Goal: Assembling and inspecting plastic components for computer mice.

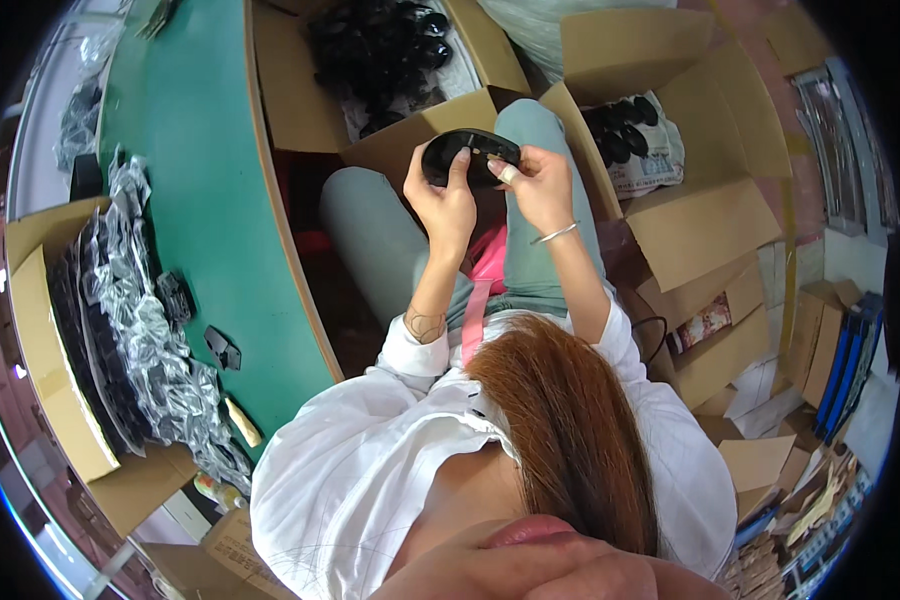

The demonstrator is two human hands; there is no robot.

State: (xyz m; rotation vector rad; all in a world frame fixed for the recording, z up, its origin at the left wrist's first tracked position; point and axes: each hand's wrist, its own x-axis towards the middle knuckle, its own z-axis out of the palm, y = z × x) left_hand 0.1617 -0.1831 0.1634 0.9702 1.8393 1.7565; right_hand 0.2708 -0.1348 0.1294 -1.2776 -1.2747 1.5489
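Observation:
Over my lap I hold a glossy black oval plastic part [444, 158] between both hands. It looks hollow on the side turned up to me, with small light-coloured spots near its middle; its exact kind cannot be made out. My left hand [442, 203] grips the left end, thumb lying on the inner face. My right hand [542, 192] closes on the right end, its thumb, with a pale wrap round it, pressing near the lower right edge. The fingers behind the part are mostly hidden.
A green-topped table [195, 150] runs along my left, bearing a small black piece [222, 348] and plastic-wrapped black parts [135, 270]. Ahead stands a cardboard box [295, 110] of glossy black parts. Another open box [705, 215] at right holds black oval pieces [620, 135].

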